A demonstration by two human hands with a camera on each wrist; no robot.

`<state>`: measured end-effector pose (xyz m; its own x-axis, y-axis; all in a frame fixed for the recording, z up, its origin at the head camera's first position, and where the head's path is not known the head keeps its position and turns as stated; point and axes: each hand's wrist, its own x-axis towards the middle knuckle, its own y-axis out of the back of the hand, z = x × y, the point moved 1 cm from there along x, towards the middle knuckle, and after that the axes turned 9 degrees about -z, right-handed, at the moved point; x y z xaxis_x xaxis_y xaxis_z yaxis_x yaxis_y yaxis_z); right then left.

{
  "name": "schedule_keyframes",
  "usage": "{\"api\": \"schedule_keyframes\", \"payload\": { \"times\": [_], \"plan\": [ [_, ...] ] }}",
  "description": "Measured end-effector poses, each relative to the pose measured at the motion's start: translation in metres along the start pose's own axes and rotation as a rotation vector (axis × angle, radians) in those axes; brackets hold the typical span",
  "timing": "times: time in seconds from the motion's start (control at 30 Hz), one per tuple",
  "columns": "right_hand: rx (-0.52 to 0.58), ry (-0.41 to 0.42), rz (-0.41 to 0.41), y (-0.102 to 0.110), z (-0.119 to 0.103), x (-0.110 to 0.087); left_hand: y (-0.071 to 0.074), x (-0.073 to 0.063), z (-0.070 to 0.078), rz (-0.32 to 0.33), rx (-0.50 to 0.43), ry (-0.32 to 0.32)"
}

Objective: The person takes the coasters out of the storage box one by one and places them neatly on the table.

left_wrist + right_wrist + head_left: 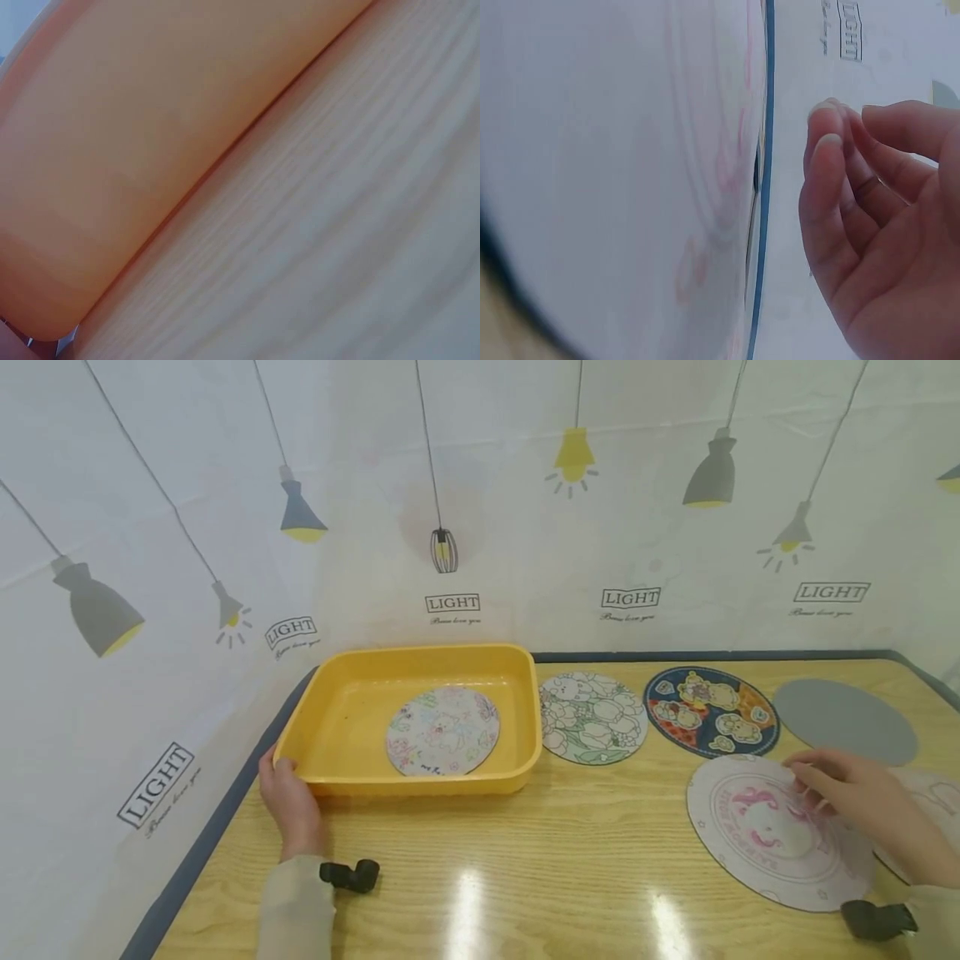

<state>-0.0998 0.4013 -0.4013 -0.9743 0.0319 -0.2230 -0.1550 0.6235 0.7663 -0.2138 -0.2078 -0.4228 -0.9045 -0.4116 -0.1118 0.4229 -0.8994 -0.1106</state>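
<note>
At the near left corner of a yellow plastic tray [420, 787], my left hand [290, 802] grips the rim, thumb on top. The tray's outer wall [135, 150] fills much of the left wrist view, where that hand barely shows. Inside the tray lies a round mat with pastel drawings [442, 731]. My right hand [870, 810] is over a round white mat with a pink design [738, 860]. In the right wrist view the right hand [892, 225] has loosely bent fingers, holds nothing and is apart from the mat [615, 187].
Right of the tray lie a round flower-pattern mat [594, 718], a dark blue bear mat [712, 712] and a plain grey oval mat [847, 718]. Another pale mat [937, 802] is partly hidden behind the right hand. Lamp-printed white cloth [510, 552] rises behind the wooden table [420, 877].
</note>
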Motion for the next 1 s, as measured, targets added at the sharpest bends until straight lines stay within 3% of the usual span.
{"api": "schedule_keyframes", "payload": {
  "times": [0.33,0.57,1.0],
  "plan": [
    [0.025,0.063,-0.007,-0.004,-0.011,0.002,-0.001,0.001,-0.001,-0.004,0.001,0.004],
    [0.138,0.074,-0.064,-0.009,-0.021,0.003,0.000,0.002,-0.003,0.002,0.009,-0.009],
    [0.172,0.172,-0.075,-0.034,-0.047,0.012,-0.001,0.001,-0.003,-0.001,-0.005,0.010]
  ]
}}
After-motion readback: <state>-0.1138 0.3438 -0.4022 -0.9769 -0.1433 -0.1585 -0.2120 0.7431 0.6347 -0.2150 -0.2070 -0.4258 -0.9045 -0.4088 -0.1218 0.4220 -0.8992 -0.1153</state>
